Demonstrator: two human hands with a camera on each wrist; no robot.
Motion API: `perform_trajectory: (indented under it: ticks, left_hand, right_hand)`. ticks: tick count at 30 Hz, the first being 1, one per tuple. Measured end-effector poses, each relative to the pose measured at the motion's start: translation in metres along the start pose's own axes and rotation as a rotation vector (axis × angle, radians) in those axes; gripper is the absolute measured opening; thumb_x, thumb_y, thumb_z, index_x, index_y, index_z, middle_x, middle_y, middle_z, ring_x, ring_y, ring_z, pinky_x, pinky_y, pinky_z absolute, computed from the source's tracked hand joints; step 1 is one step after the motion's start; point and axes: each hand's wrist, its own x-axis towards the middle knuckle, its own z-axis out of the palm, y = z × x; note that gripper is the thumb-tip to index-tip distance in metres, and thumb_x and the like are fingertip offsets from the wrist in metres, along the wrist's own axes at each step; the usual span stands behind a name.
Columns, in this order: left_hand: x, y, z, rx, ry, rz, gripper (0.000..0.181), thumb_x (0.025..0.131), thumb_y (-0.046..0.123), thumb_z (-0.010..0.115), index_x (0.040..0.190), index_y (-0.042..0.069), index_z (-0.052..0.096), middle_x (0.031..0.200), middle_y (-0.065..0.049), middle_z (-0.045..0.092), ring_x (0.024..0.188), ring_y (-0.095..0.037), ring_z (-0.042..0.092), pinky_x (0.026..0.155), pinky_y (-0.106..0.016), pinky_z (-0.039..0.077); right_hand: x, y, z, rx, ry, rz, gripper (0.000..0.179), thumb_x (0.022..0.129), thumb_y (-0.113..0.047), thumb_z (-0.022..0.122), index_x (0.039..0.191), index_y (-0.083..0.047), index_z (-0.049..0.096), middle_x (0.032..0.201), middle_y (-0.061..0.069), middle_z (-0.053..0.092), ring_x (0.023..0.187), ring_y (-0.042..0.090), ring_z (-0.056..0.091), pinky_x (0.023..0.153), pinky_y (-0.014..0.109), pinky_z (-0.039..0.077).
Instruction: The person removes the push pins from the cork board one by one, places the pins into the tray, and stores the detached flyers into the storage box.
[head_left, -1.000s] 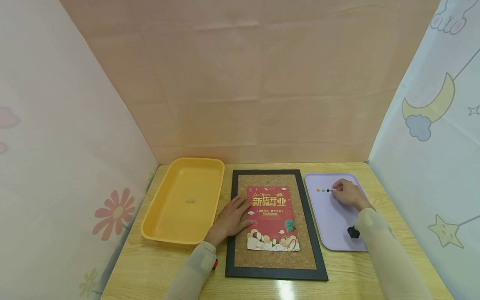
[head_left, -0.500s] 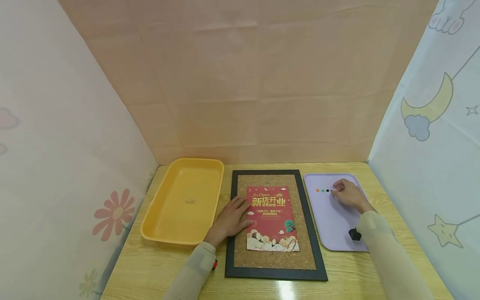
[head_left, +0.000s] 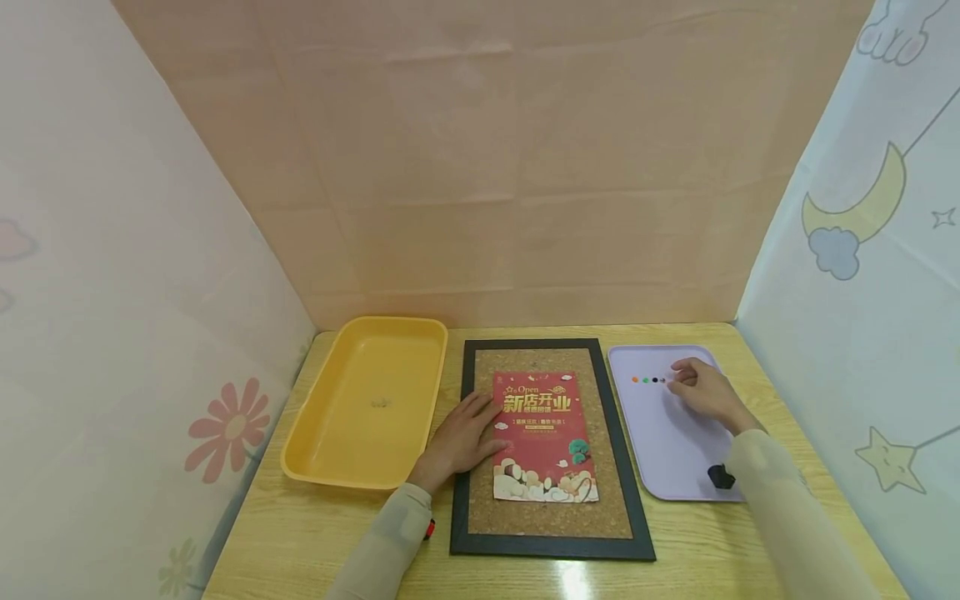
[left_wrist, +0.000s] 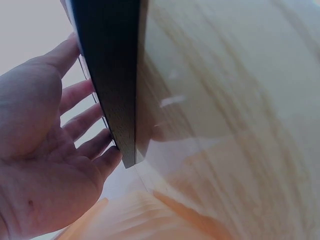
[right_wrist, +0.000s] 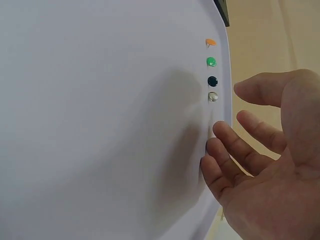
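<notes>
On the lilac tray [head_left: 660,442] at the right, several push pins lie in a row: an orange one [right_wrist: 210,42], a green one [right_wrist: 211,61], a black one [right_wrist: 212,81] and a silver one [right_wrist: 213,96]. My right hand [head_left: 707,393] hovers beside the silver pin. Its thumb and fingers are apart, and nothing is between them. At the middle, a red poster [head_left: 543,437] lies on a black-framed cork board [head_left: 551,523]. My left hand [head_left: 463,433] rests over the board's left edge, fingertips on the poster; its palm [left_wrist: 37,125] shows beside the frame.
A yellow tray [head_left: 322,475] stands to the left of the board. A small black object [head_left: 722,477] sits by the right sleeve. Wall panels [head_left: 480,167] close off the back and both sides of the wooden table [head_left: 255,533].
My right hand has drawn back slightly to the right, and its thumb and fingers have parted from the silver pin. My left hand has stayed where it was.
</notes>
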Motion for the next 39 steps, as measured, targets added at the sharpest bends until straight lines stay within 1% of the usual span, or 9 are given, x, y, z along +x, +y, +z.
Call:
perform_trajectory:
  ticks: [3, 5, 7, 13, 21, 26, 29, 32, 39]
  left_hand:
    - [0.001, -0.001, 0.001, 0.006, 0.002, 0.003, 0.080, 0.106, 0.054, 0.074, 0.173, 0.018, 0.047, 0.181, -0.012, 0.044, 0.173, -0.040, 0.033, 0.142, -0.060, 0.032]
    - [0.001, -0.001, 0.001, 0.007, 0.001, 0.004, 0.081, 0.106, 0.054, 0.074, 0.173, 0.018, 0.047, 0.181, -0.012, 0.044, 0.173, -0.040, 0.034, 0.141, -0.060, 0.033]
    - [0.001, -0.001, 0.001, 0.008, -0.002, 0.005, 0.081, 0.106, 0.054, 0.074, 0.173, 0.018, 0.046, 0.181, -0.012, 0.043, 0.173, -0.040, 0.034, 0.142, -0.060, 0.032]
    - [0.002, 0.000, 0.002, 0.010, -0.001, 0.007, 0.081, 0.106, 0.056, 0.073, 0.174, 0.019, 0.046, 0.181, -0.012, 0.044, 0.174, -0.039, 0.033, 0.142, -0.059, 0.032]
    - [0.002, 0.001, 0.001, 0.020, 0.006, 0.007, 0.080, 0.106, 0.055, 0.074, 0.173, 0.019, 0.047, 0.180, -0.012, 0.045, 0.173, -0.039, 0.034, 0.142, -0.059, 0.033]
    - [0.002, 0.000, 0.001, 0.030, 0.009, 0.011, 0.080, 0.106, 0.055, 0.074, 0.172, 0.018, 0.048, 0.180, -0.013, 0.046, 0.172, -0.040, 0.035, 0.141, -0.059, 0.033]
    - [0.002, 0.000, 0.001, 0.033, 0.013, 0.018, 0.080, 0.106, 0.054, 0.074, 0.172, 0.018, 0.048, 0.179, -0.013, 0.046, 0.172, -0.041, 0.036, 0.141, -0.059, 0.034]
    - [0.001, 0.000, 0.000, 0.024, 0.014, 0.022, 0.079, 0.106, 0.053, 0.075, 0.171, 0.017, 0.049, 0.179, -0.014, 0.047, 0.171, -0.042, 0.036, 0.141, -0.060, 0.034]
    - [0.001, 0.001, -0.001, 0.008, 0.010, 0.015, 0.079, 0.107, 0.052, 0.075, 0.171, 0.016, 0.049, 0.179, -0.015, 0.046, 0.171, -0.044, 0.036, 0.141, -0.061, 0.034]
  right_hand:
    - [-0.001, 0.001, 0.000, -0.009, -0.003, -0.007, 0.051, 0.111, -0.024, 0.069, 0.147, 0.010, 0.057, 0.138, 0.038, 0.069, 0.127, 0.053, 0.069, 0.103, 0.056, 0.060]
    - [-0.003, 0.001, 0.000, -0.008, -0.003, -0.008, 0.052, 0.111, -0.024, 0.069, 0.148, 0.010, 0.056, 0.140, 0.039, 0.068, 0.130, 0.055, 0.068, 0.108, 0.064, 0.058]
    - [-0.005, 0.000, 0.000, -0.006, -0.003, -0.015, 0.053, 0.111, -0.023, 0.069, 0.149, 0.011, 0.056, 0.142, 0.040, 0.067, 0.131, 0.057, 0.066, 0.110, 0.068, 0.056]
    - [-0.014, -0.006, -0.002, 0.006, 0.005, -0.063, 0.054, 0.111, -0.021, 0.069, 0.150, 0.013, 0.054, 0.141, 0.040, 0.065, 0.131, 0.058, 0.064, 0.112, 0.071, 0.053]
    - [-0.020, -0.019, -0.004, 0.014, 0.005, -0.092, 0.055, 0.113, -0.024, 0.068, 0.153, 0.010, 0.054, 0.148, 0.039, 0.062, 0.139, 0.059, 0.058, 0.116, 0.074, 0.051]
    - [-0.023, -0.028, -0.002, 0.014, 0.033, -0.137, 0.052, 0.111, -0.019, 0.071, 0.152, 0.010, 0.056, 0.147, 0.038, 0.064, 0.138, 0.059, 0.059, 0.114, 0.074, 0.052]
    - [-0.024, -0.033, 0.000, 0.007, 0.056, -0.178, 0.050, 0.109, -0.015, 0.073, 0.150, 0.010, 0.057, 0.146, 0.038, 0.065, 0.136, 0.060, 0.061, 0.113, 0.075, 0.053]
    - [-0.026, -0.038, 0.001, 0.001, 0.074, -0.210, 0.049, 0.108, -0.015, 0.074, 0.149, 0.009, 0.059, 0.145, 0.037, 0.067, 0.135, 0.059, 0.062, 0.112, 0.074, 0.053]
    - [-0.035, -0.051, 0.003, 0.005, 0.083, -0.254, 0.049, 0.107, -0.014, 0.075, 0.149, 0.008, 0.060, 0.145, 0.034, 0.068, 0.135, 0.057, 0.063, 0.112, 0.072, 0.052]
